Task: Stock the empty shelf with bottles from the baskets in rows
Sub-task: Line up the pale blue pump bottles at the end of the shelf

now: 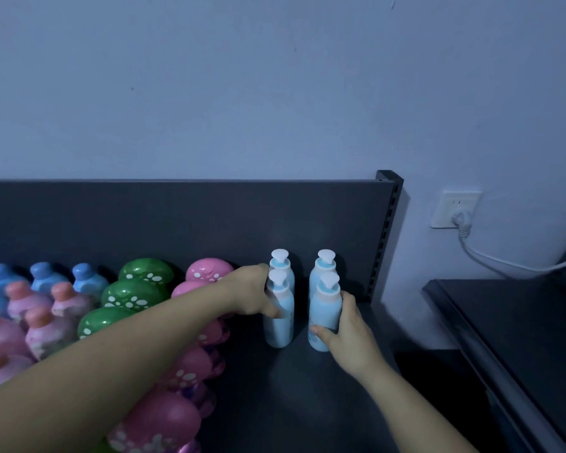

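Head-worn camera view, looking down on a dark shelf (291,403) with a dark back panel (177,217).

On the right part of the shelf, the left hand (250,292) grips the near left bottle (280,328). It is tall, slim and pale blue, with a white pump head. The fingers curl round its shoulder, and both bottle and fingers are slightly blurred.

The right hand (348,331) grips the matching near right bottle (322,308) lower on its body. The thumb lies across the near side and the fingers wrap round the right side.

Both bottles are upright. Each stands just in front of a twin, the far left bottle (283,266) and the far right bottle (321,273), making two short rows. Whether the pairs touch cannot be told.

To the left, green bottles (134,294), pink bottles (209,269) and blue bottles (89,279) crowd the shelf. A wall socket (455,209) with a plug in it is on the far right.

The pale blue bottles look like smooth, stiff plastic, probably light to moderate in weight. Being tall with a narrow base, they are likely to tip if nudged. The best hold seems to be round the middle of the body. The pump head could press down or twist if used as a handle.
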